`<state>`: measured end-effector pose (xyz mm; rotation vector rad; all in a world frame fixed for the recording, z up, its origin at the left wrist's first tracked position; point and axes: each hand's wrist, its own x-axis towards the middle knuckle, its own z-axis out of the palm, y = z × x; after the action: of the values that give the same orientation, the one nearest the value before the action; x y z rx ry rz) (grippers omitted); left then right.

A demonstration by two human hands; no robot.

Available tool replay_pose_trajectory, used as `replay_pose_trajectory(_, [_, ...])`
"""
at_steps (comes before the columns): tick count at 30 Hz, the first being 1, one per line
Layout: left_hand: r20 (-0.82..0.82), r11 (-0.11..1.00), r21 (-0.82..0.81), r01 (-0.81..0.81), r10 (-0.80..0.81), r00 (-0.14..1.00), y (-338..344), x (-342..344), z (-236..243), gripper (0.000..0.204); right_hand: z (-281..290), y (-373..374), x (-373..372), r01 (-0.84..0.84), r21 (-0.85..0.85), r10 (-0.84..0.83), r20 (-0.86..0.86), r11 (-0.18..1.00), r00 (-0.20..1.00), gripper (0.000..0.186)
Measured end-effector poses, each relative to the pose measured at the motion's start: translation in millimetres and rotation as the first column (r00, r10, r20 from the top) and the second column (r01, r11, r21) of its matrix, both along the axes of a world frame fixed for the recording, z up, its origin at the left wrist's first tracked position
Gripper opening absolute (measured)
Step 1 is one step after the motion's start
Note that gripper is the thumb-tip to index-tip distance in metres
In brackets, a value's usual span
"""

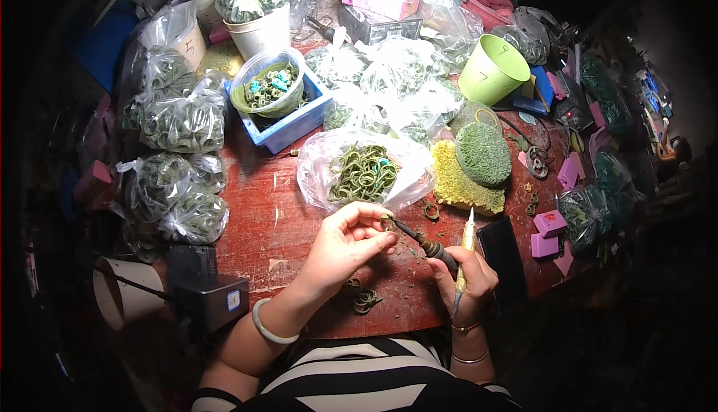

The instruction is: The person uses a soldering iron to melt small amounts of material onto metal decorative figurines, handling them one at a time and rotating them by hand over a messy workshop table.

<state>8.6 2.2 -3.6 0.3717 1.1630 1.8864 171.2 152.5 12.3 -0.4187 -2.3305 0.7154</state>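
Observation:
Above the near middle of the table, my left hand [348, 243] is closed in a pinch around a small dark green ring [387, 221]. The tip of a dark, thin-shafted tool [424, 241] meets the ring; its exact kind is unclear. My right hand [471, 281] is wrapped round that tool's thick handle. Also in this hand, a yellowish pen-shaped tool [468, 238] points upward with its pale tip. Just beyond my hands lies an open clear plastic bag [314, 169] of green rings [363, 172]. A few loose rings [365, 301] rest on the table below my left hand.
Yellow and green rough pads [482, 155] lie to the right of the bag. A blue tray [280, 131] carries a clear tub. Filled bags [183, 113] crowd the left, and a lime green cup [492, 71] leans at the back. Pink blocks [550, 223] sit right.

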Motion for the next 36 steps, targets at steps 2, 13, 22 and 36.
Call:
replay_pose_trajectory(2, [0.005, 1.000, 0.004, 0.002, -0.002, 1.000, 0, 0, 0, 0.030, 0, 0, 0, 0.000, 0.000, 0.000, -0.002, 1.000, 1.000, 0.024])
replay_pose_trajectory(13, [-0.005, 1.000, -0.022, -0.004, 0.004, 1.000, 1, 1, 0, 0.030, 3, -1, 3, 0.014, -0.021, -0.014, 0.001, 1.000, 1.000, 0.026])
replay_pose_trajectory(22, [0.044, 0.999, -0.043, 0.026, -0.024, 0.999, 1, 1, 3, 0.031, 2, -2, 3, 0.073, -0.037, -0.074, -0.028, 0.997, 0.997, 0.023])
replay_pose_trajectory(36, [-0.103, 1.000, -0.027, 0.015, -0.017, 0.995, 4, 6, 3, 0.041, -4, 8, -11, -0.013, -0.095, 0.013, 0.003, 0.995, 1.000, 0.020])
